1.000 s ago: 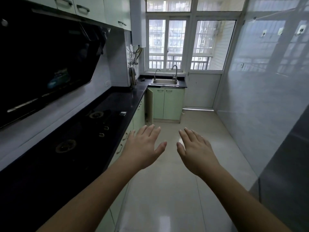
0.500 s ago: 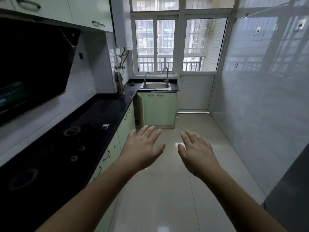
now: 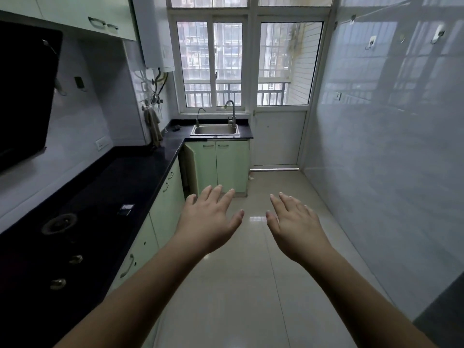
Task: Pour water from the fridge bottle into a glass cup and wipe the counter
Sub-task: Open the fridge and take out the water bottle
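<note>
My left hand (image 3: 207, 219) and my right hand (image 3: 295, 226) are stretched out in front of me over the tiled floor, palms down, fingers apart, holding nothing. A black counter (image 3: 140, 172) runs along the left wall to a steel sink (image 3: 215, 130) under the window. A cloth (image 3: 153, 124) hangs on the wall at the counter's far corner. No bottle, glass cup or fridge shows in view.
A gas hob (image 3: 59, 223) with knobs is set into the near counter, and a small dark item (image 3: 125, 209) lies beside it. Pale green cabinets (image 3: 165, 204) line the counter's front. One cabinet door (image 3: 190, 163) below the sink stands ajar. A dark surface (image 3: 444, 312) fills the lower right corner.
The view has moved forward along the kitchen and turned right; the hob and range hood have slid to the left edge. Both hands keep the same open pose.
</note>
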Tool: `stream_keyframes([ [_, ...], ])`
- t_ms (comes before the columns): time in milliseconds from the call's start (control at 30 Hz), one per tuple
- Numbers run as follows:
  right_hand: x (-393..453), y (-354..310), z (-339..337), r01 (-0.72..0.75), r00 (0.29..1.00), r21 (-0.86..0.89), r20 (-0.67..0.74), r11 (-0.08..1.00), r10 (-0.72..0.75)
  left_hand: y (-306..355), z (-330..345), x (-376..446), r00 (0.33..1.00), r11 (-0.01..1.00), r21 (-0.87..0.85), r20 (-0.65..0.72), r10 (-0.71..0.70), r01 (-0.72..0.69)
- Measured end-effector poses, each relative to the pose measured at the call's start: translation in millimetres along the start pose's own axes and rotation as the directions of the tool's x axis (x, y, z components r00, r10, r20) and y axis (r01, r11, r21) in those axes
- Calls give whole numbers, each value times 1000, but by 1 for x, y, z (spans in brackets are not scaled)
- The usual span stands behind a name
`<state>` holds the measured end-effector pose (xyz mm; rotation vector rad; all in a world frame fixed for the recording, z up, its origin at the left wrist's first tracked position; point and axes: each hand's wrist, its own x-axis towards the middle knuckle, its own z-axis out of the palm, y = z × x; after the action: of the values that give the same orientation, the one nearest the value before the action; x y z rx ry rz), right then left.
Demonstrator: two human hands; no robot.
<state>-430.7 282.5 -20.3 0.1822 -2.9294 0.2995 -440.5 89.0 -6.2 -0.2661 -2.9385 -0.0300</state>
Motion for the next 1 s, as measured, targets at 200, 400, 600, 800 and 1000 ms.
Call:
stream_keyframes([
  [200, 75, -4, 21, -61, 998, -68, -16, 996, 61, -28, 19, 80, 997, 997, -23, 4, 79, -79],
  [400, 125, 9, 26, -228, 973, -186, -63, 956, 220, -39, 26, 155, 978, 978, -20, -7, 206, -207],
  [600, 156, 57, 19, -319, 947, -200, -98, 927, 305, -9, 48, 221, 930, 925, -92, -10, 369, -368],
  [800, 174, 136, 22, -448, 894, -228, -126, 864, 430, 68, 73, 288, 852, 845, -111, -53, 520, -523],
  [1000, 184, 233, 10, -593, 805, -203, -194, 779, 561, 177, 97, 347, 711, 705, -94, -87, 697, -703],
])
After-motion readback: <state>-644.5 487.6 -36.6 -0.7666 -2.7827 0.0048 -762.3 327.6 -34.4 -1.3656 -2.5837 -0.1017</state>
